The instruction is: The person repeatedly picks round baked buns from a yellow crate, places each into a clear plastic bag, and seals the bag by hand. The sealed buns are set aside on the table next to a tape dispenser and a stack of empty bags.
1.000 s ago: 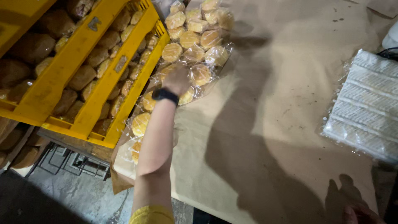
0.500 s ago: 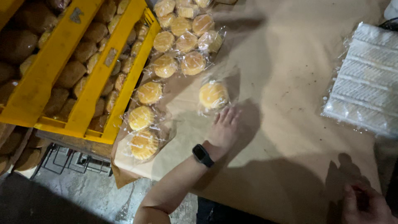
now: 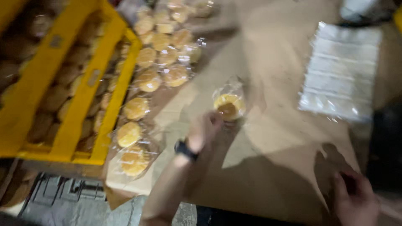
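The view is blurred. My left hand (image 3: 206, 129), with a black watch on its wrist, lies on the brown paper-covered table (image 3: 276, 150). Its curled fingers are on the lower left edge of a single wrapped bun (image 3: 229, 105), whose clear wrapper stands up above it. This bun sits apart from the row of wrapped buns (image 3: 144, 90) along the table's left side. My right hand (image 3: 354, 196) is at the bottom right over the table's near edge with bent fingers. Whether it holds anything is unclear.
Yellow crates (image 3: 77, 102) filled with unwrapped buns stand to the left of the table. A flat stack of clear plastic bags (image 3: 340, 73) lies at the right. Grey floor (image 3: 79, 205) shows below the table's near left corner.
My left hand reached to the bun row, drew one wrapped bun out to the table's middle, and now has its fingers on it. My right hand has come further into view.
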The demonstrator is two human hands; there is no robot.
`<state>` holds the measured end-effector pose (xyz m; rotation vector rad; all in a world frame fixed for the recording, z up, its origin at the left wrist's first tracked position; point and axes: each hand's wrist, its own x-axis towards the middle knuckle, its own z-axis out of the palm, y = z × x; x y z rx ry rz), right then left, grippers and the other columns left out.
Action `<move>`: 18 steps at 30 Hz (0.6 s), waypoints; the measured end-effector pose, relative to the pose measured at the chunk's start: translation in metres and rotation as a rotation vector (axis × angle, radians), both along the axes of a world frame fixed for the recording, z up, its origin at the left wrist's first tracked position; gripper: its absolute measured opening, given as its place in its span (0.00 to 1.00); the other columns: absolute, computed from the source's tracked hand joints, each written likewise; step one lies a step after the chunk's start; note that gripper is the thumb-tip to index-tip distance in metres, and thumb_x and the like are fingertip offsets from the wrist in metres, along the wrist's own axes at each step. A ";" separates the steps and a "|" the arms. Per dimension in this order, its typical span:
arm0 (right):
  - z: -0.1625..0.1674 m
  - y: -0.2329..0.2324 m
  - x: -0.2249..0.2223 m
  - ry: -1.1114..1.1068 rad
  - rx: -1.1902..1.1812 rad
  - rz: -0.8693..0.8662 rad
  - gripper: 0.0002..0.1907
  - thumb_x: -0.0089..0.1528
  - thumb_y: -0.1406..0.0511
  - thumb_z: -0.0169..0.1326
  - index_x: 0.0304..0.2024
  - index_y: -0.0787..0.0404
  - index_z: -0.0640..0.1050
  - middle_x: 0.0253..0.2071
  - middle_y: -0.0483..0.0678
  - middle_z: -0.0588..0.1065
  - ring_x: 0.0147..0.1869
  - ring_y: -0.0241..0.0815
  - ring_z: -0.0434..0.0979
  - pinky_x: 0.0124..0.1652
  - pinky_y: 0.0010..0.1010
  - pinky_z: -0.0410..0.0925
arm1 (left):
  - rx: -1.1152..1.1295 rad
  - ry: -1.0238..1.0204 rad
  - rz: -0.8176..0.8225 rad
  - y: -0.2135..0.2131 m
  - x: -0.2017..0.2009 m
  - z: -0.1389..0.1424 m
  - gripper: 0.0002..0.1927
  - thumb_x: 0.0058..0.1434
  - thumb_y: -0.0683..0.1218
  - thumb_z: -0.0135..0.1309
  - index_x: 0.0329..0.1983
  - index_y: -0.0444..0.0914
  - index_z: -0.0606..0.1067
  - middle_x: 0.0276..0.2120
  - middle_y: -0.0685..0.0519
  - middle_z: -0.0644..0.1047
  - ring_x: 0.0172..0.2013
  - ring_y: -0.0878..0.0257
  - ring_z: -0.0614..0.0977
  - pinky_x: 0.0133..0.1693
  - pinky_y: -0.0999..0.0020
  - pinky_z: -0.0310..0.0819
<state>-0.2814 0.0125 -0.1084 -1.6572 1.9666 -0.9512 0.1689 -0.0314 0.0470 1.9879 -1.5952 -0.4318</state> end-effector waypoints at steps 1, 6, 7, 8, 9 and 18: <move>0.007 -0.001 0.002 -0.069 0.069 -0.048 0.13 0.69 0.69 0.64 0.54 0.69 0.78 0.44 0.59 0.80 0.52 0.47 0.81 0.52 0.40 0.73 | 0.000 -0.007 -0.037 0.011 -0.019 0.001 0.11 0.62 0.48 0.59 0.45 0.39 0.81 0.40 0.44 0.82 0.40 0.47 0.84 0.41 0.57 0.77; 0.054 0.000 0.018 -0.388 -0.064 0.049 0.09 0.72 0.71 0.60 0.54 0.68 0.77 0.45 0.53 0.77 0.48 0.38 0.75 0.52 0.30 0.69 | -0.381 -0.178 -0.218 0.017 -0.056 0.030 0.11 0.63 0.43 0.58 0.47 0.37 0.80 0.46 0.46 0.80 0.47 0.46 0.81 0.48 0.56 0.77; 0.063 0.001 0.024 -0.375 -0.065 0.051 0.10 0.72 0.71 0.60 0.54 0.68 0.77 0.43 0.53 0.77 0.44 0.37 0.74 0.49 0.29 0.69 | -0.393 -0.184 -0.254 0.015 -0.058 0.035 0.12 0.61 0.43 0.59 0.47 0.37 0.80 0.46 0.46 0.80 0.47 0.47 0.81 0.48 0.56 0.77; 0.070 0.001 0.032 -0.356 -0.131 0.107 0.10 0.71 0.71 0.59 0.54 0.67 0.77 0.45 0.51 0.77 0.46 0.35 0.75 0.51 0.27 0.69 | -0.410 -0.196 -0.292 0.010 -0.060 0.039 0.13 0.59 0.43 0.59 0.47 0.38 0.80 0.46 0.46 0.80 0.48 0.47 0.81 0.49 0.56 0.77; 0.076 0.001 0.039 -0.335 -0.199 0.158 0.11 0.70 0.71 0.59 0.54 0.67 0.77 0.47 0.50 0.77 0.49 0.34 0.77 0.52 0.25 0.70 | -0.428 -0.207 -0.333 0.006 -0.064 0.041 0.14 0.57 0.44 0.60 0.47 0.38 0.80 0.46 0.46 0.81 0.48 0.48 0.81 0.49 0.56 0.77; 0.096 0.002 0.064 -0.547 -0.074 0.156 0.13 0.68 0.72 0.58 0.55 0.63 0.78 0.46 0.49 0.78 0.44 0.34 0.76 0.44 0.24 0.70 | -0.146 0.087 -0.177 -0.080 -0.076 -0.008 0.29 0.55 0.55 0.64 0.54 0.33 0.76 0.41 0.40 0.81 0.41 0.46 0.83 0.43 0.55 0.78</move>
